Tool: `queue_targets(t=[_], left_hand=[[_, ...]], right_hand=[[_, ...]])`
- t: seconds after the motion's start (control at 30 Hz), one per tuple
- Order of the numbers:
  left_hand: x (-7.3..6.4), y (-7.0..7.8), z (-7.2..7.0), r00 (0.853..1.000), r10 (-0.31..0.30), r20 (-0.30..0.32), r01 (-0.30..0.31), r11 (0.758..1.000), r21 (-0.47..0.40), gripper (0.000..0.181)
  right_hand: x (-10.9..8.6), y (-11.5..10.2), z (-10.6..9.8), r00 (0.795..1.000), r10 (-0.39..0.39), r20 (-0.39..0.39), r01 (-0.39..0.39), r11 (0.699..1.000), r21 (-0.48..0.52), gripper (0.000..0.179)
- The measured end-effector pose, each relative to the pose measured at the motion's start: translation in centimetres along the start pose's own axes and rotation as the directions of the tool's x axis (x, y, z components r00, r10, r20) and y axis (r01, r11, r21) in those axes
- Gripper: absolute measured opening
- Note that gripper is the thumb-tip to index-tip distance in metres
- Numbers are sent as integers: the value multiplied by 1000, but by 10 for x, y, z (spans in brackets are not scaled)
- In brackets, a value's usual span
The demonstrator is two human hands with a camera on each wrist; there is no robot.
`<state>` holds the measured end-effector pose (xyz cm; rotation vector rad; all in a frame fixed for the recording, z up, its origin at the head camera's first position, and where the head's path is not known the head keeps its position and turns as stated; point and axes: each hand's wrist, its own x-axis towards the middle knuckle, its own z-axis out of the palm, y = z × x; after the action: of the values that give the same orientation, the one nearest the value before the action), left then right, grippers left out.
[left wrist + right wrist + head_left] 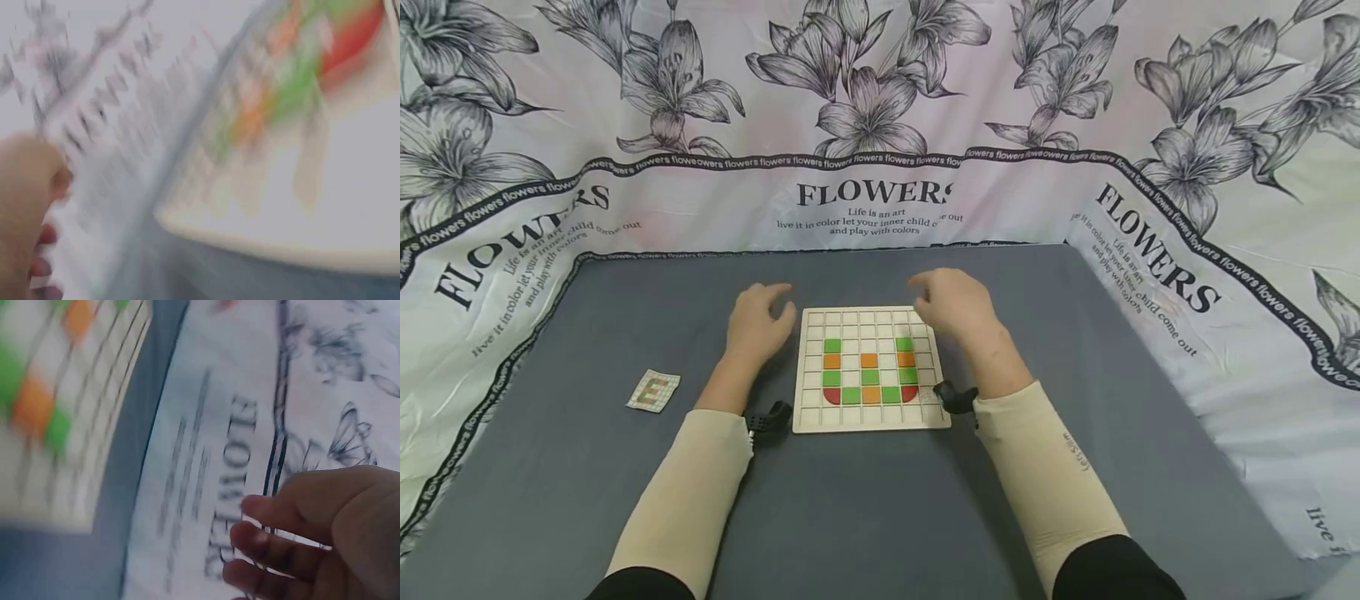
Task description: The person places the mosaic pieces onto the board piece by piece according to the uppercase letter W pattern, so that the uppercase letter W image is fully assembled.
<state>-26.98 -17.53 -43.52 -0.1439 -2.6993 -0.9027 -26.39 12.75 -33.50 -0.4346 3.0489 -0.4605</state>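
A pale gridded board [871, 418] lies flat on the grey table. Green tiles [851, 396], orange tiles [832, 361] and rounded red corner tiles [909, 393] fill some of its squares, forming two tall sides, a bottom row and a short middle column. My left hand [760, 323] hovers beside the board's far left corner, fingers loosely bent around nothing. Over the far right corner is my right hand [957, 307], also holding nothing; its relaxed fingers [275, 540] show in the right wrist view. In the blurred left wrist view, the left hand [25, 206] appears apart from the board.
A small square card [653, 391] with a coloured grid pattern lies on the table to the left of my left forearm. Flower-printed cloth [872, 204] hangs along the back and both sides of the grey table [865, 508]. Each wrist wears a black camera band [770, 418].
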Motion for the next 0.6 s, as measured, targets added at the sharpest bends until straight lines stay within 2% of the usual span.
queue_targets(t=[0.07,0.1,0.17,0.27,0.33,0.4,0.5,0.6], left_hand=[[9,9,-12,993,-35,-110,32,999,-26,47],[16,13,-20,989,-43,-140,40,999,-31,50],[36,20,-35,988,-32,-149,32,999,2,56],[71,24,-56,999,-4,-50,10,991,132,70],[94,23,-64,999,-5,42,-5,970,241,76],[109,20,-67,992,-33,121,-11,940,341,77],[118,14,-62,974,-106,198,4,890,457,77],[117,10,-52,963,-153,222,25,870,492,77]], right_hand=[[12,11,-10,1000,12,-22,-13,998,-62,52],[19,17,-15,999,13,-35,-16,995,-94,55],[34,28,-24,998,2,-64,-12,987,-162,56],[59,43,-32,994,-39,-98,14,969,-246,58],[73,52,-34,994,-36,-103,6,961,-275,64],[84,61,-31,995,2,-102,-31,959,-281,71],[87,73,-21,988,126,-85,-142,966,-217,79],[84,80,-8,974,216,-62,-224,961,-165,81]])
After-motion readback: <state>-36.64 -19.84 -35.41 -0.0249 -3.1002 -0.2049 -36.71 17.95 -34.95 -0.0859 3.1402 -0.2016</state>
